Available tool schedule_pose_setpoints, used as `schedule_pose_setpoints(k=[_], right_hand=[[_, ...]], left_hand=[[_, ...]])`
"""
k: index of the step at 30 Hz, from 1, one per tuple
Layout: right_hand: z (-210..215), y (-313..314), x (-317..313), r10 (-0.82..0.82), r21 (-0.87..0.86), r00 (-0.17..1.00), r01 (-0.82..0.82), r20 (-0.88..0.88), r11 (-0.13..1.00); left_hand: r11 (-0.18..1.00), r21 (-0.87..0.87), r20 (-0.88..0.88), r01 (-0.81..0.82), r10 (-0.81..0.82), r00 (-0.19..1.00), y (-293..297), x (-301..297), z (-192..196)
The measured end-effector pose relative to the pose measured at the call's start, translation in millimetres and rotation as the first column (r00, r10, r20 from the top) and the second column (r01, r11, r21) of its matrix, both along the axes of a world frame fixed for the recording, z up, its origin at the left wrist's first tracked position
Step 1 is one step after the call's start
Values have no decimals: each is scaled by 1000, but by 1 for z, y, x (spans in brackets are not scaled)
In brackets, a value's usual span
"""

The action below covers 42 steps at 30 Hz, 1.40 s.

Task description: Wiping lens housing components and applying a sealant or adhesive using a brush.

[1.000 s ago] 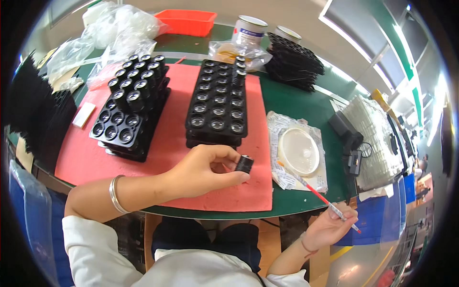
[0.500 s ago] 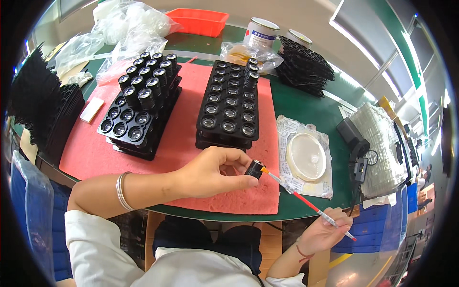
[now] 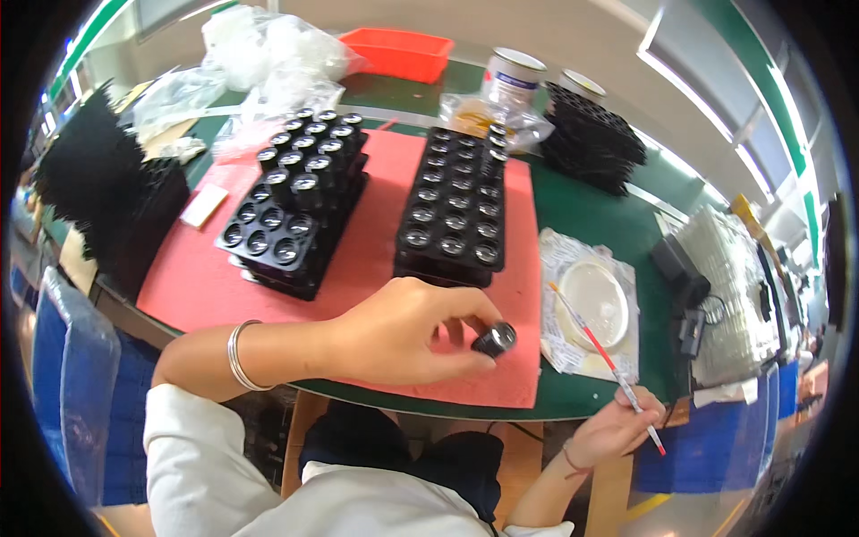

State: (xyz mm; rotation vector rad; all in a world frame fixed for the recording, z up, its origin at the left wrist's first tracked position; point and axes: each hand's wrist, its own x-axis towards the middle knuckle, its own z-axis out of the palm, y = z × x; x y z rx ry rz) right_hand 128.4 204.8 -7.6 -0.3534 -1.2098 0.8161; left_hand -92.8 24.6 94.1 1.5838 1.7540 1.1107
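Note:
Between the thumb and fingers of my left hand [image 3: 407,331] is a small black lens barrel [image 3: 495,339], its glass end tilted up and to the right over the pink mat [image 3: 358,313]. My right hand [image 3: 617,422] pinches a thin red-and-white paintbrush [image 3: 601,351]. The brush tip points up and left, above the edge of a round white dish [image 3: 593,304], apart from the barrel. Beyond my left hand stands a black tray [image 3: 452,215] filled with lens barrels. Left of it, another black tray stack [image 3: 268,234] carries more barrels, several standing taller at its far end.
A white block [image 3: 204,206] lies on the mat's left side. Stacks of empty black trays [image 3: 143,215] stand at far left and back right [image 3: 591,143]. A red bin [image 3: 398,55], plastic bags [image 3: 277,54] and a can [image 3: 513,79] line the back.
The brush tip has left the lens barrel and moved up and right to the dish. My left hand has turned the barrel so its glass end shows. The whole view has shifted slightly.

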Motion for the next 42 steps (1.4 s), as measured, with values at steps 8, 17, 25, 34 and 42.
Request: schedule_pose_setpoints(k=[8, 17, 25, 34, 42], right_hand=[[3, -1, 0, -51, -24, 995, 53, 83, 998], [0, 1, 5, -5, -3, 1000, 5, 30, 1000], [-2, 0, 7, 3, -8, 998, -3, 57, 1000], [-3, -1, 4, 12, -25, 997, -10, 81, 1000], [-6, -4, 5, 42, -4, 995, -41, 94, 999]], left_hand=[[775, 473, -342, -419, 600, 723, -63, -32, 27], [562, 298, -417, -771, 804, 424, -117, -114, 10], [569, 162, -499, -806, 752, 430, -110, -118, 21], [787, 299, -678, -540, 573, 460, -9, -88, 73], [863, 27, -858, -505, 279, 431, 110, -87, 62]])
